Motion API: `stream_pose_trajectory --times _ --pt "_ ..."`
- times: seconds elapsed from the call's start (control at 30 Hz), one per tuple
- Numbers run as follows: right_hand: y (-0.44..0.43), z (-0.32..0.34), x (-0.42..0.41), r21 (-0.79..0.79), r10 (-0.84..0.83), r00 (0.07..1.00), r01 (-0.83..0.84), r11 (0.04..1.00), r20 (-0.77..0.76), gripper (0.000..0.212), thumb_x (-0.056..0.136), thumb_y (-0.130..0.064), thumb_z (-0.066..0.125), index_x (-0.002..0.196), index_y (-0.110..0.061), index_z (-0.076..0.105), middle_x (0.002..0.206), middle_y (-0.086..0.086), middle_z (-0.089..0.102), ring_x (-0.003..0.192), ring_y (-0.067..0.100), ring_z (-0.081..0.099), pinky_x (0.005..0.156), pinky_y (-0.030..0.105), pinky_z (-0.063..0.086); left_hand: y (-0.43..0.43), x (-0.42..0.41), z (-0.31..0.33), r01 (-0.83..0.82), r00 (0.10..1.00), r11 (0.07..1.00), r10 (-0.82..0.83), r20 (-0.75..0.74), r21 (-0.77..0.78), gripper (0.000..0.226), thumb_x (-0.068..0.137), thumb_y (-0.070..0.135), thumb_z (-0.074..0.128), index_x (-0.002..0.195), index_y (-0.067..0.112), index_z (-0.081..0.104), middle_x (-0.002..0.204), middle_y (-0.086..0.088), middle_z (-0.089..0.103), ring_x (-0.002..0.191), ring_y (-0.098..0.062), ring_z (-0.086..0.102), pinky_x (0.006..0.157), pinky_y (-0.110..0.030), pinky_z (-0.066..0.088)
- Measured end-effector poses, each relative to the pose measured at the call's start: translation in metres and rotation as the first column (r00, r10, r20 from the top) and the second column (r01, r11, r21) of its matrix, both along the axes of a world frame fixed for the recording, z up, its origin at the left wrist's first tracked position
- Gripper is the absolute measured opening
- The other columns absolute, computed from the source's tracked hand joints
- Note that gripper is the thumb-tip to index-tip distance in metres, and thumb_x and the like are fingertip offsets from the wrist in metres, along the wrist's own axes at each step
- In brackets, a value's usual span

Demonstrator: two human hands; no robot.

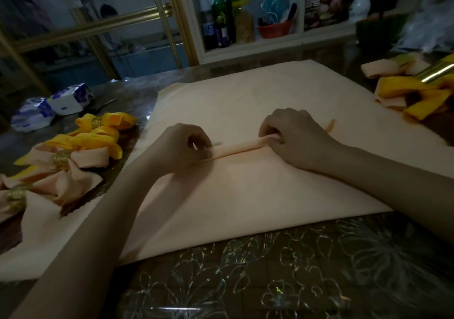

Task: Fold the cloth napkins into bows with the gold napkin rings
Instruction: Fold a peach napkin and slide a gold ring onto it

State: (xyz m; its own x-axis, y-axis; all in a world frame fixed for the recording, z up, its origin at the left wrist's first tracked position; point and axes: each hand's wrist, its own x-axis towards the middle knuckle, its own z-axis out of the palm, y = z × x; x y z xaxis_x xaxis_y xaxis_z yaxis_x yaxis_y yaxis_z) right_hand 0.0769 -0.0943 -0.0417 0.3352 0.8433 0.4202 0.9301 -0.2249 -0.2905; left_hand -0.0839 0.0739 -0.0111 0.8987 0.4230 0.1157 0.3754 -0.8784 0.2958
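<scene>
Cloth comes first in the head view: a peach napkin (245,196) lies spread flat over most of the table (270,269), whose clear cover shows a flower pattern along the napkin's near edge. Across the napkin's middle a narrow raised fold (238,146) runs from one hand to the other. The left hand (181,144) pinches the fold's left end with curled fingers and thumb. The right hand (292,137) holds the right end, fingers curled over the fold and knuckles up. The hands are apart, with the fold stretched between them.

Left of the napkin, finished bows lie in a heap. A peach bow (86,156) is cinched by a gold napkin ring (61,159), a yellow bow (105,122) lies beyond it, and another gold ring (16,197) shows nearer the frame's edge. Past that heap are two tissue packs (71,97). Off the napkin's far right corner sit more peach and yellow bows (405,97), with a shiny gold tube (439,72) lying over them. Beyond the napkin's far edge, a white shelf holds green bottles (218,11), a red bowl (275,29) and a white vase (361,2).
</scene>
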Motion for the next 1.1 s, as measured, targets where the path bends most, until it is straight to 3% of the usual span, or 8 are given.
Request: stream_pose_trajectory --times 0.17,0.27,0.33,0.43,0.57,0.77,0.97,1.1 --pt "-0.005 0.003 -0.004 -0.080 0.074 0.994 -0.067 0.995 0.085 0.013 0.085 -0.013 0.054 0.095 -0.018 0.056 0.093 -0.006 0.043 0.087 0.009 0.038 0.084 0.026 0.031 -0.010 -0.003 0.003 0.014 0.996 1.000 -0.014 -0.091 -0.001 0.018 0.082 0.021 0.068 0.080 0.032 0.054 0.081 0.010 0.054 0.071 -0.005 0.050 0.065 -0.017 0.043" --pt "-0.006 0.004 -0.003 -0.071 0.093 0.996 -0.093 0.993 -0.001 0.012 0.091 -0.025 0.052 0.096 -0.018 0.061 0.092 -0.003 0.048 0.085 0.012 0.044 0.079 0.027 0.036 -0.012 -0.004 0.005 -0.035 0.979 0.993 0.011 -0.203 -0.115 0.011 0.083 0.034 0.065 0.083 0.035 0.055 0.088 0.008 0.057 0.080 -0.008 0.054 0.076 -0.025 0.047" --pt "-0.005 0.004 0.000 -0.049 0.084 0.994 -0.088 0.995 -0.073 0.022 0.095 -0.030 0.049 0.099 -0.015 0.065 0.090 -0.002 0.051 0.082 0.013 0.048 0.070 0.024 0.035 -0.011 -0.002 0.004 -0.046 0.973 0.990 0.014 -0.229 -0.136 0.006 0.085 0.041 0.059 0.085 0.036 0.055 0.092 0.010 0.058 0.086 -0.006 0.055 0.077 -0.019 0.043" --pt "0.000 0.001 0.004 -0.065 0.060 0.993 -0.067 0.996 -0.098 0.024 0.096 -0.031 0.049 0.099 -0.013 0.064 0.088 -0.004 0.049 0.081 0.012 0.049 0.071 0.024 0.034 -0.010 0.002 -0.001 -0.055 0.980 0.995 0.037 -0.194 -0.084 0.008 0.087 0.039 0.058 0.084 0.032 0.054 0.088 0.010 0.056 0.083 -0.006 0.054 0.073 -0.016 0.042" --pt "0.000 -0.002 0.003 -0.073 0.055 0.995 -0.061 0.995 -0.077 0.017 0.097 -0.025 0.047 0.100 -0.013 0.059 0.090 -0.003 0.049 0.085 0.015 0.048 0.074 0.028 0.036 -0.006 0.004 -0.006 -0.072 0.990 0.995 0.063 -0.127 -0.069 0.013 0.083 0.037 0.063 0.090 0.030 0.054 0.090 0.008 0.055 0.084 -0.009 0.053 0.079 -0.027 0.047" --pt "-0.003 0.002 0.003 -0.165 0.043 0.998 -0.050 0.985 -0.043 0.026 0.097 -0.025 0.044 0.119 -0.019 0.057 0.101 -0.004 0.045 0.094 0.009 0.040 0.085 0.025 0.029 -0.007 0.001 -0.002 0.020 0.991 0.998 -0.027 -0.128 -0.057 0.023 0.086 0.026 0.062 0.109 0.024 0.062 0.100 0.009 0.056 0.093 -0.007 0.054 0.075 -0.012 0.041" --pt "-0.014 0.011 0.004 -0.154 0.027 0.995 -0.041 0.987 -0.092 0.022 0.092 -0.023 0.056 0.113 -0.020 0.061 0.097 -0.009 0.048 0.091 0.007 0.048 0.081 0.022 0.040 -0.011 -0.003 0.004 0.039 0.993 0.999 -0.041 -0.108 -0.026 0.011 0.086 0.021 0.064 0.091 0.028 0.058 0.088 0.012 0.056 0.084 -0.005 0.055 0.071 -0.010 0.043" --pt "-0.014 0.012 0.001 -0.123 -0.005 0.992 0.021 0.992 0.130 0.016 0.089 -0.019 0.056 0.105 -0.020 0.057 0.089 -0.010 0.040 0.084 0.006 0.037 0.078 0.023 0.028 -0.020 0.004 -0.002 0.009 1.000 0.996 -0.010 0.011 0.085 0.008 0.085 0.013 0.062 0.089 0.020 0.060 0.090 0.003 0.057 0.083 -0.013 0.054 0.075 -0.024 0.046"
